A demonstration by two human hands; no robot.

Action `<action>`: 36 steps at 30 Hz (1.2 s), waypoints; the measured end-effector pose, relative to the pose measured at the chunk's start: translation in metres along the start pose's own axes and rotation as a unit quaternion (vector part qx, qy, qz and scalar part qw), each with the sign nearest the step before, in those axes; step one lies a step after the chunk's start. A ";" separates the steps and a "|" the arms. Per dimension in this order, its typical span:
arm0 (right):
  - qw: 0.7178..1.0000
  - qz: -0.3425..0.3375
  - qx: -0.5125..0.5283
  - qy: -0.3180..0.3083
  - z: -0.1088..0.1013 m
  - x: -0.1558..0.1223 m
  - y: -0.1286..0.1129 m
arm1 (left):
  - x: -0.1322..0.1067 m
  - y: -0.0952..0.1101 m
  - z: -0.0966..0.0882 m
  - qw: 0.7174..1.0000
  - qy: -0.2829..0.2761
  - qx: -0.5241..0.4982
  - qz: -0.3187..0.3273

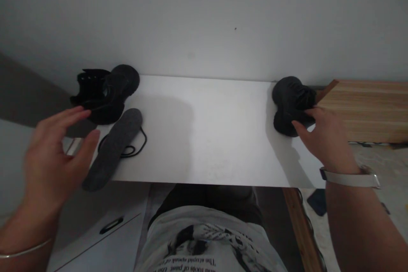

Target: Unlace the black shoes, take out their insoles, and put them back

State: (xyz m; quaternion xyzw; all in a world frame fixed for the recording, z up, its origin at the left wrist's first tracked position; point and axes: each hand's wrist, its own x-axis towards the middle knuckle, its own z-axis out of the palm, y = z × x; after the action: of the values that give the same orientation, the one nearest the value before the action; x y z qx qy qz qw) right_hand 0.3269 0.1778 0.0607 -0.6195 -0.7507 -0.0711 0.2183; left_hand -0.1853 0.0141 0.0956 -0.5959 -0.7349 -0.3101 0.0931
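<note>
Two black lace-up shoes rest on a white tabletop [223,131], one at each end. My left hand [57,153] is held open in front of the left shoe [119,85], thumb and fingers apart, with nothing between them. That shoe's collar is spread wide. Beside it a grey insole [114,148] lies at a slant, reaching past the front edge, partly over a black lace [140,148]. At the right end, my right hand [331,136] grips the right shoe [288,106] near its ankle opening, with the fingertips partly hidden against the dark material.
A plain grey wall [204,21] rises behind the table. To the right is a wood-grain panel [369,110]. A white cabinet front with a dark handle [111,225] stands below left. My torso is close to the front edge.
</note>
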 end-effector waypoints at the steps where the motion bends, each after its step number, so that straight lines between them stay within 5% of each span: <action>1: 1.000 -0.010 0.008 -0.015 0.000 -0.002 -0.008 | -0.003 0.013 0.000 1.000 -0.003 0.013 0.008; 9: 0.976 -0.135 0.139 -0.100 -0.019 -0.062 -0.112 | -0.034 0.061 0.013 0.980 -0.105 -0.122 0.120; 17: 0.892 -0.298 0.273 -0.202 -0.054 -0.120 -0.175 | -0.055 0.128 0.028 0.921 -0.194 -0.277 0.193; 25: 0.834 -0.390 0.316 -0.231 -0.046 -0.129 -0.187 | -0.068 0.145 0.043 0.908 -0.244 -0.261 0.219; 31: 0.819 -0.368 0.381 -0.220 -0.053 -0.121 -0.180 | -0.073 0.155 0.049 0.928 -0.196 -0.240 0.208; 33: 0.820 -0.342 0.420 -0.186 -0.058 -0.117 -0.174 | -0.075 0.154 0.050 0.927 -0.185 -0.242 0.217; 36: 0.858 -0.273 0.420 -0.114 -0.060 -0.117 -0.164 | -0.077 0.152 0.050 0.932 -0.168 -0.232 0.224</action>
State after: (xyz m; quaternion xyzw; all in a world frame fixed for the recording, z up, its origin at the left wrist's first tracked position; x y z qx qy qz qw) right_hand 0.1991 0.0138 0.0925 -0.2429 -0.8681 0.2651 0.3423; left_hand -0.0107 -0.0057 0.0692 -0.7934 -0.4950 -0.3382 -0.1055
